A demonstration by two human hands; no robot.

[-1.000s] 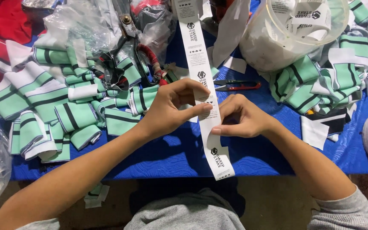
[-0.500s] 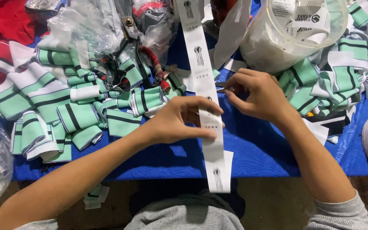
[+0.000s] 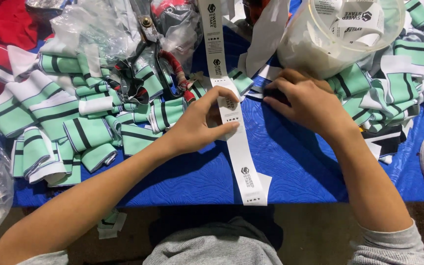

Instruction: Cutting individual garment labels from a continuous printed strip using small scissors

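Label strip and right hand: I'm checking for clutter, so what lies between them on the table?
In the head view, only bare blue tablecloth lies between the white label strip and the right hand.

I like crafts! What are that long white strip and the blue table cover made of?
The white strip in the left hand looks like woven satin ribbon: thin, limp, slightly shiny. The blue cover seems quilted fabric, matte with stitched wavy lines.

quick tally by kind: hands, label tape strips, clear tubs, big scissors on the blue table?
hands: 2, left hand pinching the tape, right hand
white label tape strip: 1
clear tub: 1
big scissors: 1
total: 5
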